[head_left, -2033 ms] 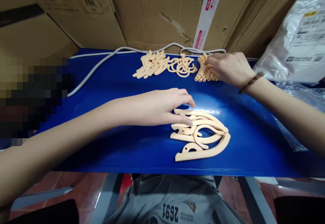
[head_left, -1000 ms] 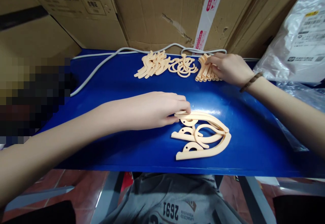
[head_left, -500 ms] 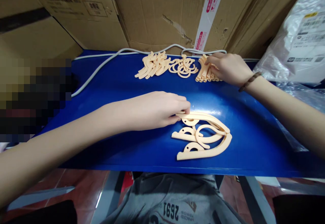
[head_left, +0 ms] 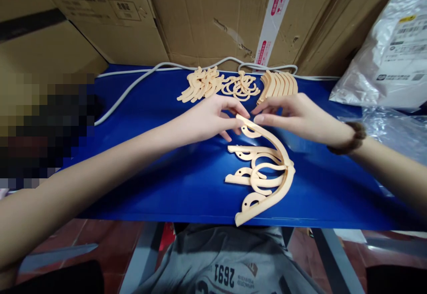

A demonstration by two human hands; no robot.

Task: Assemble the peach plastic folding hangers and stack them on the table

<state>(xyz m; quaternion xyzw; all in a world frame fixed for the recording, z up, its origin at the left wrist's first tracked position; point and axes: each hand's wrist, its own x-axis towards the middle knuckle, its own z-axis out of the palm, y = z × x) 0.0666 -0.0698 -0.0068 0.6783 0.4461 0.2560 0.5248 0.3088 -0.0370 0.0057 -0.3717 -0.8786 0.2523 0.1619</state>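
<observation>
Several cream plastic folding hanger pieces lie before me, joined into what looks like folding hangers [head_left: 288, 169] with arms, hooks and small notched loops. The uppermost arm slants up to my left hand [head_left: 222, 114], whose thumb and forefinger pinch its tip while the other fingers hang loose. Just right of that tip, my right hand [head_left: 293, 116] hovers with thumb and fingers curved and apart; I see nothing between them. The lowest arm reaches the table's front edge. Lower arms point left, and a ring-shaped hook [head_left: 262, 169] overlaps the middle ones.
Along the back of the blue table [head_left: 160, 187] lie a pile of curved cream pieces [head_left: 202, 84], a heap of hooks [head_left: 240, 86] and a row of arm pieces [head_left: 280, 83]. A white cable [head_left: 133, 90] runs behind. Cardboard boxes [head_left: 213, 14] and a plastic-wrapped parcel [head_left: 387, 58] border the table.
My right hand has come from the row of arm pieces toward my left hand. My left hand has moved up and away with the top arm, spreading the hanger; the lowest arm has swung toward the edge.
</observation>
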